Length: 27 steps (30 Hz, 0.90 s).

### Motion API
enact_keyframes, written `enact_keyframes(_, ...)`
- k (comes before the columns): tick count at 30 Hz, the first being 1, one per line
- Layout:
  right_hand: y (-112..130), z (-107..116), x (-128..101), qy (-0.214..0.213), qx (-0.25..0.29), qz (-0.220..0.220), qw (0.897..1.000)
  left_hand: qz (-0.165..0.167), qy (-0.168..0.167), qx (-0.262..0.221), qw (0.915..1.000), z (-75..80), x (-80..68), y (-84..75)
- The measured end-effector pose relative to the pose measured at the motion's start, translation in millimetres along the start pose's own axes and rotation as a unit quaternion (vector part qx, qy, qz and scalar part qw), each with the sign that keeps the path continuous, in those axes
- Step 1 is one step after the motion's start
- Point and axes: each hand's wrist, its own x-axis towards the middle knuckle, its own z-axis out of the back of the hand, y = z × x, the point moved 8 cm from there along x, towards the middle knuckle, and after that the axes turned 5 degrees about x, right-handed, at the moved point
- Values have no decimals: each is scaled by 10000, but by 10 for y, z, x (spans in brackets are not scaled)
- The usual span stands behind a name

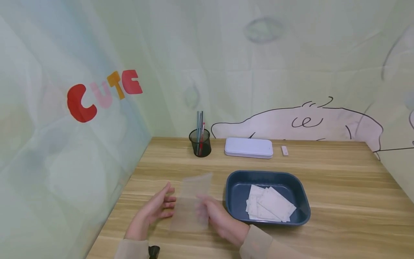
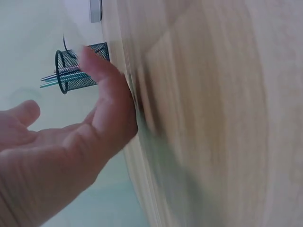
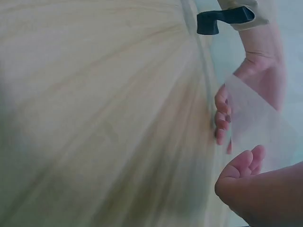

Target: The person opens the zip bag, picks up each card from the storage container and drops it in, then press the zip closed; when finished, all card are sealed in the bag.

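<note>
A translucent, frosted plastic sheet [image 1: 189, 212] stands out over the table between the two hands. My right hand [image 1: 224, 223] holds it by its right side, with fingers showing dimly through the film. In the right wrist view, the curled fingers and thumb of this hand [image 3: 253, 182] meet the lower edge of the sheet [image 3: 255, 123]. My left hand [image 1: 156, 207] is beside the sheet's left edge, its fingers loosely bent and spread. Seen from the left wrist, that hand [image 2: 80, 137] has nothing in its grasp and hovers low beside the tabletop.
Right of the hands sits a dark blue tray [image 1: 233, 180] containing several white paper packets [image 1: 275, 203]. Along the back stand a black mesh pen cup [image 1: 201, 147] with pens, a white flat case [image 1: 248, 147] and a small white eraser-like block [image 1: 284, 150]. Fabric hangs behind the wooden table [image 1: 343, 187].
</note>
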Motion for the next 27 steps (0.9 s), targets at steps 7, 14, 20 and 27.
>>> enact_keyframes(7,220,-72,-111,89,-590,373,9975,-162,302,166,9993,-73,43,-63)
enact_keyframes(14,399,-130,-290,441,-1361,763,9868,-804,-129,-148,9966,-124,-36,-307)
enact_keyframes(20,594,-72,-522,667,-2251,1087,9660,-1161,-755,-285,9900,-211,-176,-521)
enact_keyframes(27,1050,91,-877,281,-4067,2227,8856,-2021,-437,46,9784,-456,-332,-862)
